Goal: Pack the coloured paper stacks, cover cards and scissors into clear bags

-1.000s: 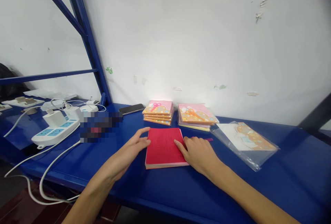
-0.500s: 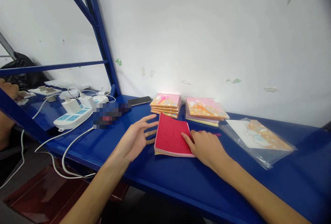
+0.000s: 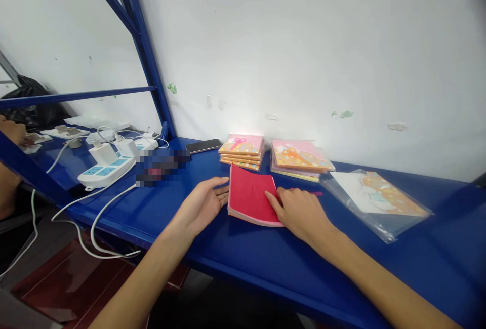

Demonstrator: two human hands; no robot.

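Note:
A thick red paper pad lies on the blue tabletop in front of me, its lighter page edges showing at the left and front. My left hand is at the pad's left side, palm facing it. Its thumb stands apart, and its fingertips reach the pad's edge, partly hidden there. My right hand grips the pad's right edge with the thumb on top; the other fingers are curled and partly out of sight. A thin magenta object sticks out beyond the right hand's knuckles; its kind is unclear.
Behind the pad stand two stacks of wrapped craft packs, one left and one right. An opened clear sleeve lies right. Left are a phone, a power strip, white cables and a blue frame. Another person's hand shows far left.
My left hand has moved in against the pad's left edge, its fingers less spread. The pad's left side now shows more page edge. My right hand keeps its place on the pad.

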